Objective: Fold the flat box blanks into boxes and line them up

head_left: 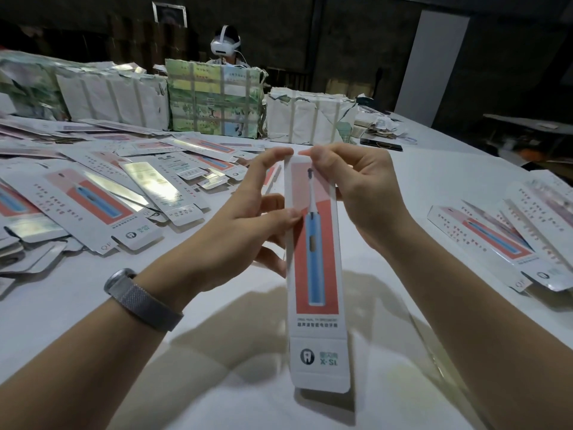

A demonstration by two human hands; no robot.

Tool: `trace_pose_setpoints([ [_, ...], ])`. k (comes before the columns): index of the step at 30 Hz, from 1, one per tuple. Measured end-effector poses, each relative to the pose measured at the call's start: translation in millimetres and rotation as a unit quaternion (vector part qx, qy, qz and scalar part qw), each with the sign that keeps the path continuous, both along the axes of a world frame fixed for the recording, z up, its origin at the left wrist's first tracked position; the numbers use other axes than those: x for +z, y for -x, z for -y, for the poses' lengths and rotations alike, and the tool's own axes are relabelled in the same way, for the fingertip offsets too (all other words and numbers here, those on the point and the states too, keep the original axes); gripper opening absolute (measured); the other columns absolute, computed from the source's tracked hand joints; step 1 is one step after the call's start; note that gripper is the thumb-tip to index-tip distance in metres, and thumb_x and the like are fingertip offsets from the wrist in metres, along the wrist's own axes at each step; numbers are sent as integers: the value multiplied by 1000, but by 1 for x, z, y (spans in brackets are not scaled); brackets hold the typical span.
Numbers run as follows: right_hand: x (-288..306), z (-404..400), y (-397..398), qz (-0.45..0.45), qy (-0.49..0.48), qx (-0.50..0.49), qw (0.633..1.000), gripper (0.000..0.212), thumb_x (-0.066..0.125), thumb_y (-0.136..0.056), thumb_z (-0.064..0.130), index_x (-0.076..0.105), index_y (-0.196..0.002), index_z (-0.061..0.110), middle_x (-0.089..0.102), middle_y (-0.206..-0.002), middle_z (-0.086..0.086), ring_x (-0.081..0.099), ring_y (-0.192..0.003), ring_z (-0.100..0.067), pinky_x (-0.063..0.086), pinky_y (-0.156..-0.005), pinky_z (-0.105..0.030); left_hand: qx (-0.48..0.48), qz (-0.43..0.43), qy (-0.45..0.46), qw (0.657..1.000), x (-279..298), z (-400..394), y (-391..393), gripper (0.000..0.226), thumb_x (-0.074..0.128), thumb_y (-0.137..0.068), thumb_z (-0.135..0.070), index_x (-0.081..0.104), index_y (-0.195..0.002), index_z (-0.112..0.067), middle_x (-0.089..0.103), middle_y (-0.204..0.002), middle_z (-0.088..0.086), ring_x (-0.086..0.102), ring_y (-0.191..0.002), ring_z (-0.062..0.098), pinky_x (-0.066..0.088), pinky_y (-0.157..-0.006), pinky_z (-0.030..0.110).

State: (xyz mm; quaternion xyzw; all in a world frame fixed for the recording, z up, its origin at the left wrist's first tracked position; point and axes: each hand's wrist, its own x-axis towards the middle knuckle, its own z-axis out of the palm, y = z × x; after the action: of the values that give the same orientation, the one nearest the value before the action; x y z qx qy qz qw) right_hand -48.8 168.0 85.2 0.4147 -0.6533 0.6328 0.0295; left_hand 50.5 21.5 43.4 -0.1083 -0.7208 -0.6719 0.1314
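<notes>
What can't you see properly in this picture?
- Far end of the held box, head view: covered by the left hand and right hand.
- Small print on the loose blanks: too blurred.
- Wrapped bundles: wrapping hides contents.
- Finished boxes: cut off by the right edge.

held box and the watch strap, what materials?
Held box: looks like thin printed paperboard, matte white face; creased flaps. Loose blanks show mirror-like foil backs. Watch strap: grey, woven-looking mesh, metal or fabric unclear.

White table (434,156) carries scattered flat box blanks (93,197) and taped bundles (214,97)
</notes>
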Motion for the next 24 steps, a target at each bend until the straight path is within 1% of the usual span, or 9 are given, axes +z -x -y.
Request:
trace_pose_setpoints([
  [3, -2, 3, 1, -22, 0, -12, 1000, 21, 57, -99, 16, 73, -89, 6, 67, -73, 0, 63, -67, -13, 51, -62, -27, 11, -2, 1, 1000, -1, -2, 0, 54, 61, -91, -23, 41, -129, -56, 55, -108, 36, 71, -80, 37, 61, -59, 48],
  [5, -3, 5, 2, -40, -28, -44, 998, 19, 57, -100, 22, 72, -99, 12, 67, -89, 0, 66, -80, -13, 55, -72, -29, 39, -13, 13, 999, -2, -4, 1, 54, 64, -90, -26, 41, -129, -55, 59, -104, 30, 73, -78, 33, 61, -58, 46],
  [7, -4, 4, 4, -120, -82, -128, 981, 21, 58, -100, 29, 68, -115, 19, 55, -107, 2, 59, -92, -12, 54, -78, -25, 85, -37, 24, 995, -1, -5, 1, 56, 69, -92, -28, 39, -132, -54, 61, -97, 19, 75, -76, 29, 61, -57, 46],
  [10, -1, 2, -3, -241, -190, -143, 941, 48, 57, -95, 35, 51, -142, 25, 40, -116, 4, 48, -98, -7, 51, -82, -25, 144, -73, 26, 987, 1, -4, 2, 62, 69, -87, -26, 37, -132, -53, 64, -94, 8, 76, -78, 25, 62, -57, 39],
  [13, 5, 0, -8, -204, -247, -74, 945, 71, 53, -92, 44, 27, -156, 26, 36, -125, 6, 47, -107, -4, 45, -88, -16, 101, -61, -48, 992, 3, -1, 1, 58, 67, -93, -29, 40, -137, -54, 74, -103, 0, 75, -94, 23, 62, -67, 38],
  [15, 10, -4, -4, -201, -296, -85, 930, 80, 62, -91, 49, 24, -157, 24, 34, -125, 5, 46, -110, -7, 44, -88, -18, 45, -30, -52, 997, 2, -2, 0, 59, 61, -95, -30, 40, -139, -63, 68, -129, 2, 68, -116, 17, 61, -83, 42],
  [18, 15, -14, 12, -185, -367, -144, 900, 69, 69, -83, 48, 44, -144, 26, 38, -115, 2, 46, -103, -14, 41, -79, -27, 23, -16, 21, 999, -6, -5, 1, 79, 71, -92, -26, 29, -134, -78, 55, -148, -4, 56, -129, 2, 51, -101, 43],
  [21, 10, -35, 53, -158, -430, -251, 853, 45, 70, -77, 34, 53, -118, 25, 42, -107, 1, 46, -106, -25, 38, -76, -34, 53, -34, 55, 997, -10, -1, 2, 78, 68, -83, -24, 37, -134, -73, 61, -141, -6, 60, -124, 2, 50, -95, 35],
  [24, -9, -68, 92, -52, -537, -323, 778, 52, 71, -79, 37, 51, -124, 22, 54, -123, -5, 45, -120, -32, 43, -87, -38, 94, -62, 57, 992, -12, 14, 6, 57, 62, -82, -27, 56, -131, -55, 73, -121, -8, 68, -114, 8, 55, -87, 42],
])
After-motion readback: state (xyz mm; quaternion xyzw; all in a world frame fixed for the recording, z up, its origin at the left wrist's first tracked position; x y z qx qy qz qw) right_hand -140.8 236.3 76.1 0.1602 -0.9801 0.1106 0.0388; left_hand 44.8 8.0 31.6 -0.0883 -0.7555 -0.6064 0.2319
